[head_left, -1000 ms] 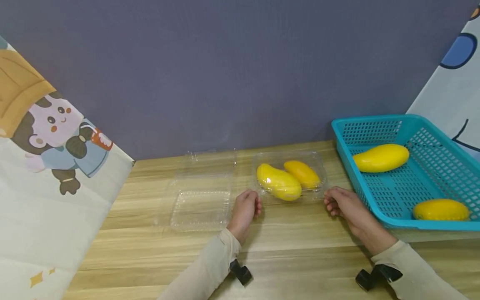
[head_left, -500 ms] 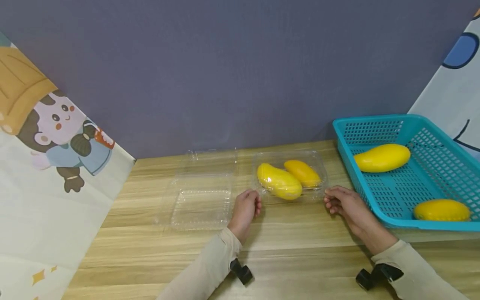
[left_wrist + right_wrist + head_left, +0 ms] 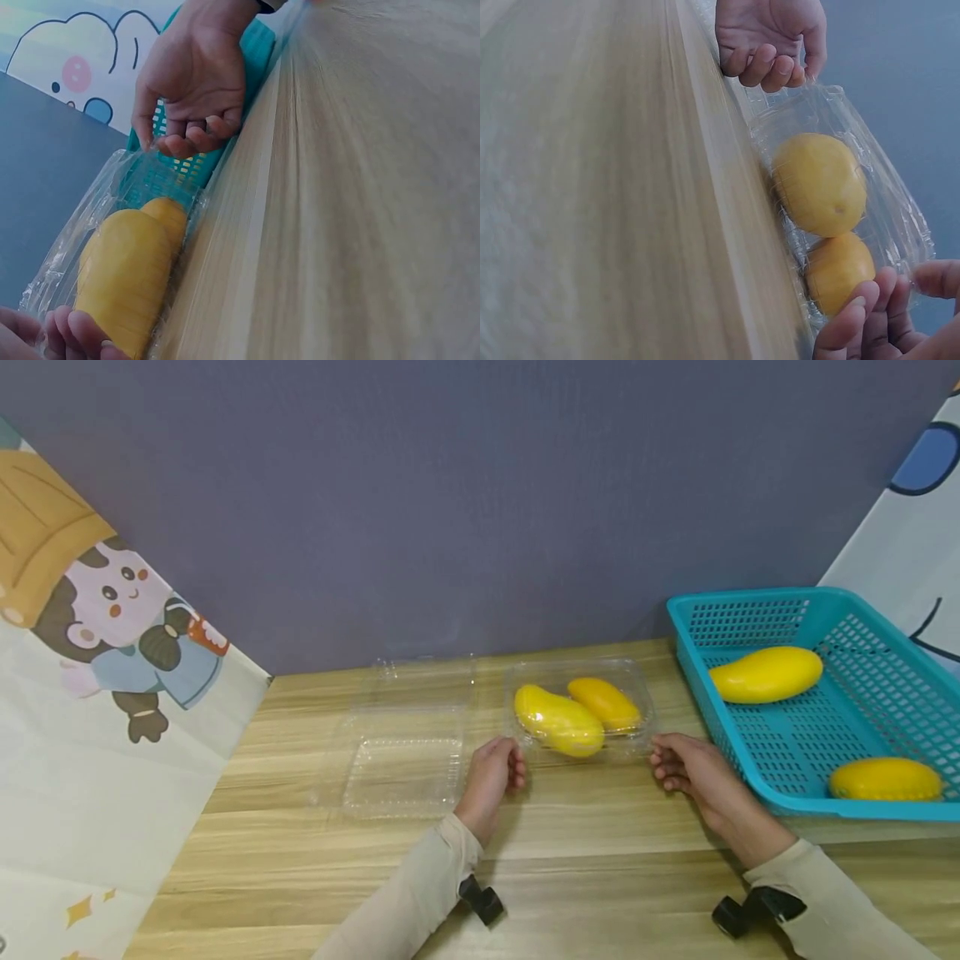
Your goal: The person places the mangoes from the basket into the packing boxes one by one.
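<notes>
In the head view a clear plastic clamshell container (image 3: 638, 681) lies on the table with its lid down. Two yellow mangoes are inside, a larger one (image 3: 558, 720) at the left and a smaller, more orange one (image 3: 606, 704) at the right. At its near left corner, my left hand (image 3: 491, 781) pinches the rim between thumb and forefinger. My right hand (image 3: 701, 777) pinches the near right corner likewise. Both wrist views show thumb and forefinger meeting at the plastic edge, the other fingers loosely curled.
Left of it, a second clear clamshell container (image 3: 405, 777) lies open. A blue-green plastic basket (image 3: 731, 739) at the right holds two more mangoes, one at the back (image 3: 767, 675) and one near the front (image 3: 887, 779). A grey wall (image 3: 480, 510) rises behind the table.
</notes>
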Available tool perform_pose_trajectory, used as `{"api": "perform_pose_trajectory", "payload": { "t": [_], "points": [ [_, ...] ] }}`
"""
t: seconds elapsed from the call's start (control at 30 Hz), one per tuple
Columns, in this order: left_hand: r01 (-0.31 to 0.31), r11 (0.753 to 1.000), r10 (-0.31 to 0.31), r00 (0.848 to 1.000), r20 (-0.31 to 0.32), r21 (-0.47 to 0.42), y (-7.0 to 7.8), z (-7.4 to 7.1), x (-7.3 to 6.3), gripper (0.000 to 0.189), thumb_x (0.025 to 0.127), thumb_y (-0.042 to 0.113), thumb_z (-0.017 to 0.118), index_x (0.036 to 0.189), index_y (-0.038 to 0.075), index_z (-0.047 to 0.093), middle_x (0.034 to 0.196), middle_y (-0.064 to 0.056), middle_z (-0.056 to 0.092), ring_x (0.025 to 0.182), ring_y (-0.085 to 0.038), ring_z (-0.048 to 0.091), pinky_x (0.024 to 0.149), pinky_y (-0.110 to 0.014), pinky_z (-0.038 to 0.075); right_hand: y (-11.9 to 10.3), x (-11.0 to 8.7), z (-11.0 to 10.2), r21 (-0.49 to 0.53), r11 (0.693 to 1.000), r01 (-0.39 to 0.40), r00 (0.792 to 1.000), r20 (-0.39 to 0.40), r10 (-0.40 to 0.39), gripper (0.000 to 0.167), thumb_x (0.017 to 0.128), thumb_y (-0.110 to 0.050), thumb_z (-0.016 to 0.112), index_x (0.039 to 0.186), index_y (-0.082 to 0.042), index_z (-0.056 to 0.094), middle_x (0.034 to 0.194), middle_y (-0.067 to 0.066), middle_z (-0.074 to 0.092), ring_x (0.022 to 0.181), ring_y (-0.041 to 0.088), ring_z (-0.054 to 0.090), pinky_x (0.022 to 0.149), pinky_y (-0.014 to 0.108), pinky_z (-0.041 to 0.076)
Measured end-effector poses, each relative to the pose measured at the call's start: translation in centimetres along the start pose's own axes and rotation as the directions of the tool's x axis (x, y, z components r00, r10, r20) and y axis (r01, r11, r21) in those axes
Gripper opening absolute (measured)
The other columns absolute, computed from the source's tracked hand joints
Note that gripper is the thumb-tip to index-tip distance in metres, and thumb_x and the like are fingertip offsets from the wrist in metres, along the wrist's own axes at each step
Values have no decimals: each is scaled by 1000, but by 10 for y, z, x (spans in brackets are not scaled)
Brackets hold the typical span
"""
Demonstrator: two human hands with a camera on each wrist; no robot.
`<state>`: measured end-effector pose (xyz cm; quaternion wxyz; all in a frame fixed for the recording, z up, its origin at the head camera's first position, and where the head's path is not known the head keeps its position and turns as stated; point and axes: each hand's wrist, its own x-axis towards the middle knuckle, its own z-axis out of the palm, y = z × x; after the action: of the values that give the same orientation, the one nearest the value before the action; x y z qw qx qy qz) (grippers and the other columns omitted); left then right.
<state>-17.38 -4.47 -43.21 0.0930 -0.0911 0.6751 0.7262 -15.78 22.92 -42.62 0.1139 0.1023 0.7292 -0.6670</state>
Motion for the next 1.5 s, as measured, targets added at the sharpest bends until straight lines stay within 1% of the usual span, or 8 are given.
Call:
{"api": "perform_pose_trajectory", "payload": {
  "t": [0.4, 0.5, 0.63, 0.73, 0.83, 1.03, 1.13, 1.5],
  "points": [
    [-84, 993, 94, 987, -130, 79, 1, 8, -4, 24, 93, 14, 55, 113, 6, 45, 84, 0, 49, 69, -13, 52, 56, -21, 40, -8, -10, 12, -284, 951, 121, 972, -161, -172, 54, 103, -33, 46, 140, 4, 30, 134, 22, 44, 118, 30, 50, 87, 35, 48],
    [-164, 970, 195, 965, -174, 177, 1, 11, -6, 46, 86, 10, 63, 124, 4, 39, 100, -5, 42, 87, -20, 50, 69, -26, 43, -10, -18, 19, -449, 840, 303, 904, -144, -403, 58, 100, -22, 53, 145, 6, 30, 147, 31, 30, 131, 47, 34, 99, 55, 40],
    [-263, 892, 329, 936, -128, 368, 2, 16, -14, 64, 78, 9, 67, 134, 4, 37, 123, -14, 36, 116, -31, 42, 98, -43, 44, -10, -25, 29, -658, 563, 500, 742, -10, -670, 56, 90, -12, 66, 140, -1, 46, 147, 30, 36, 132, 52, 32, 100, 71, 29],
    [-352, 802, 412, 911, -19, 483, 5, 18, -22, 71, 79, 10, 65, 142, 7, 35, 142, -19, 30, 134, -35, 33, 113, -55, 35, -9, -29, 35, -752, 389, 532, 670, 93, -736, 62, 86, -17, 71, 142, -8, 48, 151, 26, 37, 136, 51, 31, 101, 75, 26],
    [-444, 670, 480, 870, 109, 595, 8, 18, -30, 74, 82, 11, 65, 149, 12, 34, 157, -16, 20, 147, -35, 23, 120, -59, 26, -8, -34, 39, -818, 276, 504, 671, 171, -721, 66, 87, -25, 70, 148, -16, 44, 158, 21, 33, 143, 48, 28, 105, 76, 27],
    [-534, 194, 535, 761, 368, 823, 11, 20, -43, 67, 89, 26, 64, 152, 18, 41, 167, -9, 17, 155, -36, 9, 123, -58, 23, -6, -42, 43, -863, 192, 467, 727, 251, -640, 68, 94, -35, 65, 155, -27, 35, 164, 15, 24, 150, 45, 19, 107, 75, 28],
    [-541, 26, 515, 728, 453, 841, 11, 22, -47, 64, 92, 29, 62, 152, 16, 42, 165, -9, 25, 154, -37, 16, 122, -54, 28, -5, -42, 44, -866, 159, 473, 716, 273, -643, 68, 94, -35, 64, 155, -28, 35, 164, 13, 25, 151, 43, 18, 109, 73, 28],
    [-517, -72, 457, 743, 489, 853, 9, 24, -49, 68, 93, 33, 62, 153, 14, 38, 163, -11, 29, 154, -37, 16, 121, -52, 31, -6, -39, 45, -854, 152, 498, 738, 325, -592, 65, 99, -39, 57, 157, -22, 32, 166, 15, 20, 154, 41, 7, 114, 68, 29]
  ]
}}
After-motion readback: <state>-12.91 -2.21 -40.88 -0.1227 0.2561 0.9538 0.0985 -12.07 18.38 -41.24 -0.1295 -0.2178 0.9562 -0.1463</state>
